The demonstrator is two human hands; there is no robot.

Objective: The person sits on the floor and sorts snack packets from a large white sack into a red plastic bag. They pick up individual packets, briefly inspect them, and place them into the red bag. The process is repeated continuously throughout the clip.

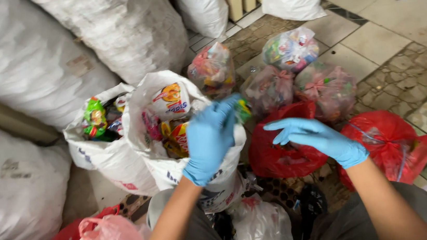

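Head view, looking down: your left hand, in a blue glove, is raised over the mouth of the white sack that stands open in front of you, and its fingers are closed on a small green-and-yellow wrapper at the fingertips. The sack already holds a heap of bright snack wrappers. Your right hand, also gloved, is spread flat with nothing in it, resting on the nearer red bag just beside the sack. A second open white sack with green and mixed wrappers stands to the left, touching the first.

You look to be mid-sort: one piece picked out and held above the sack, not yet let go. The next move would call for bringing that wrapper over the right opening and opening the fingers cleanly, since thin film clings to gloves. Beyond your hands lie several knotted clear bags of wrappers on the tiled floor, another red bag at the right, and large white sacks behind.
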